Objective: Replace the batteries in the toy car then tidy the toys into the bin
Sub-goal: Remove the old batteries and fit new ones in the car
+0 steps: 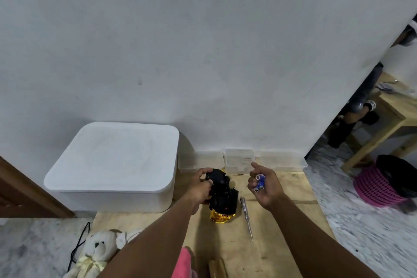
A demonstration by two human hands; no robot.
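Note:
A black and gold toy car (222, 198) lies upside down on a low wooden board (282, 232). My left hand (200, 184) grips its far end. To the right of the car, my right hand (262, 184) is curled around a few blue batteries (260, 182), held a little above the board. A screwdriver (246, 216) lies on the board just right of the car. A large white bin (112, 165) with its lid on stands to the left, against the wall.
Small clear plastic trays (239, 160) line the wall behind my hands. A white teddy bear (97, 255) and something pink (182, 264) lie at the near edge. A pink basket (381, 185), a wooden table and a seated person's legs are at the right.

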